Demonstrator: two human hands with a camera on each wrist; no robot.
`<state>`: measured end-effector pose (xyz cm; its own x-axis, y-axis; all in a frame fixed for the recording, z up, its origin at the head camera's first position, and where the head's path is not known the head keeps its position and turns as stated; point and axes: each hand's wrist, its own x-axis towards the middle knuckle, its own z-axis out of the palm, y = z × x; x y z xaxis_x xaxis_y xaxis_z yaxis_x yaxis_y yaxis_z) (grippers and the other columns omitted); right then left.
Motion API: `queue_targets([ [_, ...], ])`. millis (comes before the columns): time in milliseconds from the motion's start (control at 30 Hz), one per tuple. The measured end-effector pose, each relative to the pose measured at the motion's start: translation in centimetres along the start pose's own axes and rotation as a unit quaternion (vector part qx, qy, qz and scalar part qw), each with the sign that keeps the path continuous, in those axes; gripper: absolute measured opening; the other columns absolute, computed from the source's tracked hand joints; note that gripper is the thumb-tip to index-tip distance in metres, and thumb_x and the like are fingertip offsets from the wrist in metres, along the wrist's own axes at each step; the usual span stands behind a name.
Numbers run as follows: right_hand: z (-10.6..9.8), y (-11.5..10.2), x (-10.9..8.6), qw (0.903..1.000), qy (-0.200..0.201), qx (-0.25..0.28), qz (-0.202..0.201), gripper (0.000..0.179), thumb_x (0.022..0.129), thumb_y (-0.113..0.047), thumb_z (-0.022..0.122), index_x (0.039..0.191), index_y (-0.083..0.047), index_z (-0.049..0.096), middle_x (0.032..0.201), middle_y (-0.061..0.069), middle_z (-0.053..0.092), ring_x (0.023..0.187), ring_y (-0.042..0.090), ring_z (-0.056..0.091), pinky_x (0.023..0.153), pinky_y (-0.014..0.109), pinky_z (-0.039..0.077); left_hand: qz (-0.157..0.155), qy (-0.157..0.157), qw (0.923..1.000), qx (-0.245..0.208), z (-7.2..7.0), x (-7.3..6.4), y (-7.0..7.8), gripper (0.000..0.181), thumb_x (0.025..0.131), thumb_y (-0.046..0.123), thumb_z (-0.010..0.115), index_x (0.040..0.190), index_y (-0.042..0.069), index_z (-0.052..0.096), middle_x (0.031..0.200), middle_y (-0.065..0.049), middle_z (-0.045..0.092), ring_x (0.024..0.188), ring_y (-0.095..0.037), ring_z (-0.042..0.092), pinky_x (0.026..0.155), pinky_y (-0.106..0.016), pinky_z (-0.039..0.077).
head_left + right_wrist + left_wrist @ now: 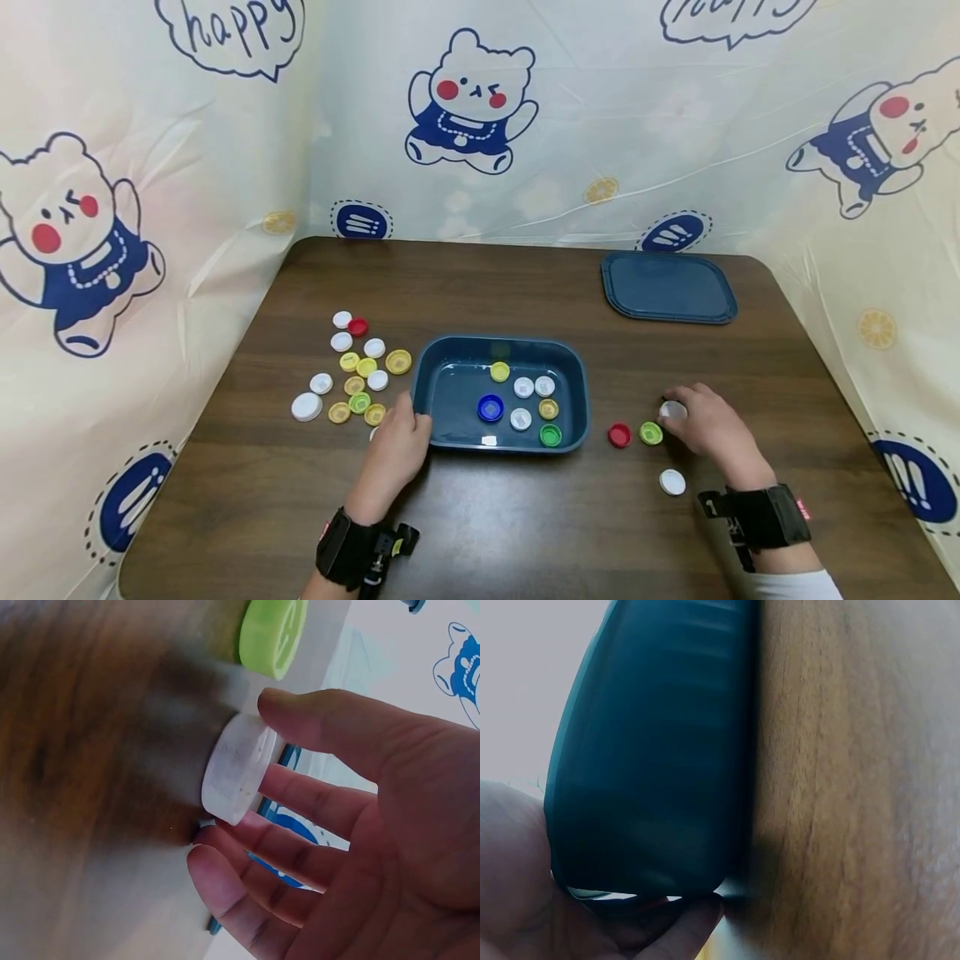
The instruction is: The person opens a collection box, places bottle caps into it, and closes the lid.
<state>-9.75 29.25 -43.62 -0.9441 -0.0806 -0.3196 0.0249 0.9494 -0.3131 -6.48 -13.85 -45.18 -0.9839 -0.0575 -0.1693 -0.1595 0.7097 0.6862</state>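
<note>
Across the brown table (pixel 487 525), from the head view: near the middle, a blue tray (pixel 456 396) with seven caps (pixel 548 409) inside, among them one blue cap (pixel 491 408), one green cap (pixel 551 435) and three white. At the tray's left end, the left hand (pixel 402 450), fingers curled around the rim, gripping it. Farther left, loosely scattered, more caps (pixel 377 380), mostly white and yellow. Right of the tray, pinched between thumb and fingers of the right hand (pixel 708 425), a white cap (pixel 672 409); nearby, on the wood, a red cap (pixel 619 435) near a lime cap (pixel 651 433), and closer to the front edge, a second white cap (pixel 672 482). At the back right, a flat blue lid (pixel 669 287); behind the table, a bear-print cloth (pixel 637 83). From the left wrist view: the tray's outer wall along the wood, with fingers bent around its end, touching the corner. From the right wrist view: the white cap between thumb tip and fingers, the lime cap near the thumb but apart from it; hard to tell whether lifted clear of the wood.
</note>
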Motion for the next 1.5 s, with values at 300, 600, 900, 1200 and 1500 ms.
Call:
queue_targets([
  [300, -0.5, -0.8, 0.1, 0.9994, 0.031, -0.006, -0.01, 0.041, 0.09, -0.021, 0.07, 0.122, 0.006, 0.064, 0.123, 0.033, 0.056, 0.108, 0.048, 0.056, 0.087, 0.061, 0.048, -0.007, -0.001, 1.0, 0.002, 0.0, 0.0, 0.0, 0.035, 0.099, 0.011, 0.041, 0.127, -0.009, 0.048, 0.09, -0.014, 0.054, 0.08, -0.026, 0.052, 0.072, -0.043, 0.045],
  [600, -1.9, -3.9, 0.9, 0.9979, 0.033, -0.016, -0.054, 0.042, 0.092, -0.024, 0.069, 0.126, 0.001, 0.064, 0.125, 0.028, 0.058, 0.105, 0.041, 0.059, 0.086, 0.059, 0.05, -0.002, 0.005, 1.0, 0.002, 0.0, 0.0, 0.1, 0.035, 0.098, 0.009, 0.041, 0.128, -0.009, 0.048, 0.089, -0.014, 0.055, 0.08, -0.026, 0.053, 0.073, -0.044, 0.047],
  [900, -3.7, -9.1, 1.1, 0.9897, 0.06, -0.03, -0.127, 0.039, 0.091, -0.02, 0.073, 0.124, -0.001, 0.066, 0.112, 0.019, 0.062, 0.094, 0.033, 0.062, 0.082, 0.055, 0.055, 0.015, 0.017, 0.9997, 0.006, 0.2, 0.1, -0.2, 0.031, 0.098, 0.009, 0.042, 0.123, -0.009, 0.049, 0.084, -0.013, 0.053, 0.077, -0.026, 0.051, 0.071, -0.045, 0.046],
  [1200, -3.9, -15.3, 2.3, 0.98, 0.037, -0.061, -0.186, 0.038, 0.092, -0.024, 0.073, 0.124, -0.004, 0.067, 0.111, 0.014, 0.062, 0.093, 0.028, 0.061, 0.08, 0.046, 0.056, 0.014, 0.014, 0.9997, 0.011, 0.1, 0.2, -0.4, 0.022, 0.098, 0.009, 0.042, 0.112, -0.006, 0.051, 0.078, -0.011, 0.049, 0.07, -0.024, 0.049, 0.064, -0.04, 0.043],
  [1500, -2.4, -21.1, 3.3, 0.9682, -0.008, -0.1, -0.229, 0.04, 0.094, -0.027, 0.072, 0.128, -0.007, 0.066, 0.116, 0.011, 0.061, 0.095, 0.023, 0.06, 0.082, 0.041, 0.058, 0.006, 0.007, 0.9999, 0.008, 0.1, 0.1, -0.3, 0.02, 0.098, 0.01, 0.041, 0.11, -0.004, 0.049, 0.078, -0.01, 0.045, 0.069, -0.024, 0.046, 0.063, -0.037, 0.039],
])
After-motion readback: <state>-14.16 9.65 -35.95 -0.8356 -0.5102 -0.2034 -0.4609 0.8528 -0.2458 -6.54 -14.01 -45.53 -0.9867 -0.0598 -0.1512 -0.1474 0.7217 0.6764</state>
